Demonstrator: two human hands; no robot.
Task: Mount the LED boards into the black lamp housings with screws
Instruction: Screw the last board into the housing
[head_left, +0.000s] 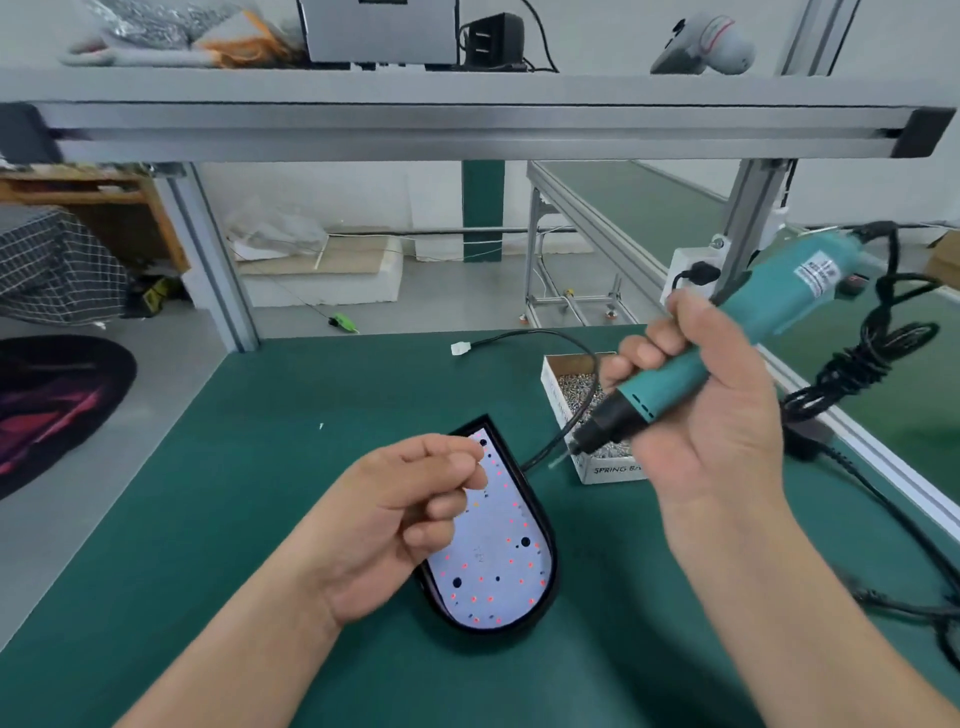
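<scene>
Where the dark green tabletop (249, 519) fills the lower half of the frame, 2 bare forearms reach in from the bottom edge. At lower centre a black plastic lamp housing with a rounded end (553, 577) lies flat on the tabletop. A white LED board dotted with red diodes (493, 566) sits inside it, ringed by the black rim.

The left hand (410, 514) hovers over the housing's upper left part. Its fingers are curled inward and the thumb tip presses against the forefinger; whether anything small is pinched there cannot be told.

Right of centre the raised right hand (711, 415) has its fingers wrapped round a teal electric screwdriver (727, 338). The tool slants down from the upper right, and its black nose and blurred bit point toward the gap beside the housing's far end.

Behind the nose an open white cardboard box of silvery screws (566, 384) stands on the tabletop. A thin black cable (530, 336) arcs past the box to a white connector near the tabletop's far edge. At the right edge a bundled black cord (857, 364) hangs by the screwdriver.

Farthest, a grey aluminium shelf beam (467, 130) spans the top of the frame.
</scene>
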